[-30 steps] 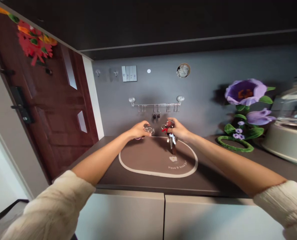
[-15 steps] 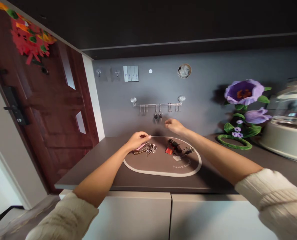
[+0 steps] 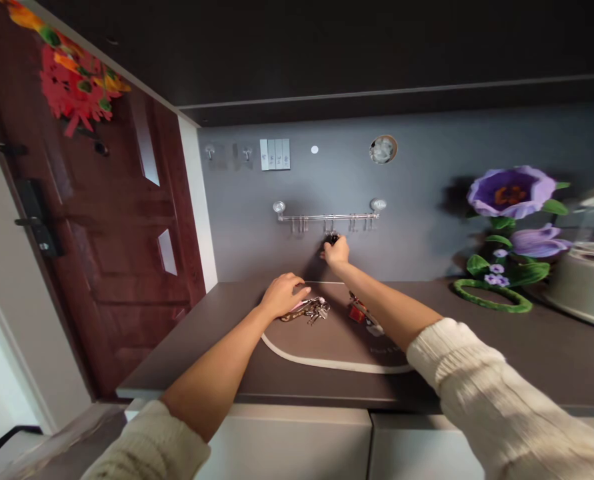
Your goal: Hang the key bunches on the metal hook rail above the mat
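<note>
My right hand is up at the wall rail, its fingers closed around the small black-headed keys under the middle hooks. The clear hook rail is fixed to the grey wall by a round mount at each end. My left hand hovers low over the brown mat, fingers apart and holding nothing. Just beside it lies a bunch of keys with a patterned strap. A red tag with other keys lies farther right, partly hidden by my right forearm.
A dark shelf hangs overhead. Purple artificial flowers with a green ring base stand on the right, near a cream appliance with a clear top. At left is a red-brown door. Several white switches sit on the wall.
My right hand has moved left and onto the hanging keys, closing around them. My left hand has spread its fingers a little over the mat. The view has shifted slightly.
</note>
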Tool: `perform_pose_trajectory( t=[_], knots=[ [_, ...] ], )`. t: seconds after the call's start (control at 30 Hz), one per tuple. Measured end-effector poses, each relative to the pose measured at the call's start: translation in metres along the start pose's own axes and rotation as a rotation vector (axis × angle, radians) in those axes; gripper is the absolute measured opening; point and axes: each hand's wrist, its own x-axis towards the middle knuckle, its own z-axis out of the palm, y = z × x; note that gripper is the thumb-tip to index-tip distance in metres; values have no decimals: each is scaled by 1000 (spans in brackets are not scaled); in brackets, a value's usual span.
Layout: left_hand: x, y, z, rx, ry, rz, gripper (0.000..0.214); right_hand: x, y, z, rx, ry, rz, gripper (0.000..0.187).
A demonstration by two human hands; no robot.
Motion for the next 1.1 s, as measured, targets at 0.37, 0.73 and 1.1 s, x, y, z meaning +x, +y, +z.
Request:
perform_pose_trajectory(
  t=[0.37,0.73,1.1],
  knots=[
    [2,-2,-3,8,2,-55,34,12,-45,-22,258,167,36,25],
    [-1,-7,-4,-8,54,-104,38,-72,-4,-48,-82,-431,9,21],
    [-9,8,-12,-337,174,-247,36,-89,-14,-105,-216,-438,2,21]
  ],
)
